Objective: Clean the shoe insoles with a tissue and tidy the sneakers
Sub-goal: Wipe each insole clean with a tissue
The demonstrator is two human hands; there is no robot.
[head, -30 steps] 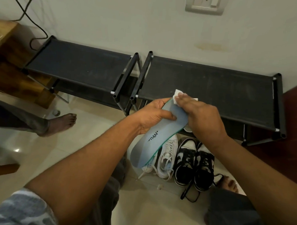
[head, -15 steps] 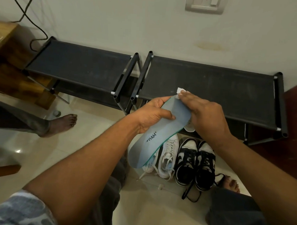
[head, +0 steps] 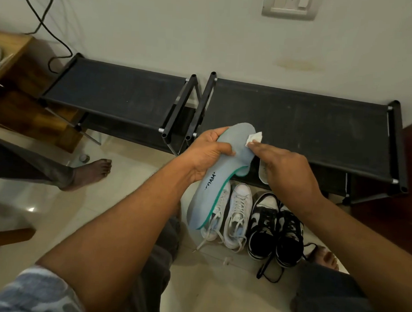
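Blue-grey insole (head: 219, 180) – held in the air, tilted, toe end up, heel end down over the white sneakers (head: 236, 213), before the front rail of the right-hand shoe rack (head: 296, 126). Left hand (head: 205, 155) grips the insole at mid-length, its fingers (head: 219, 132) curled round the far edge and the thumb across the printed face. Right hand (head: 289, 169) lies with its fingers (head: 263, 147) nearly straight, the tips pressing a small white tissue (head: 255, 138) against the insole's toe-end edge. The white sneakers stand on the floor (head: 127, 199) at the rack's front edge, toes to the rack; black-and-white sneakers (head: 276, 227) stand just beside them on the right, laces trailing. A second insole (head: 262, 173) – pale, partly hidden by the right hand – lies under the rack's front rail. A left-hand shoe rack (head: 113, 97) adjoins. Another person's bare foot (head: 91, 172) rests on the floor at left.
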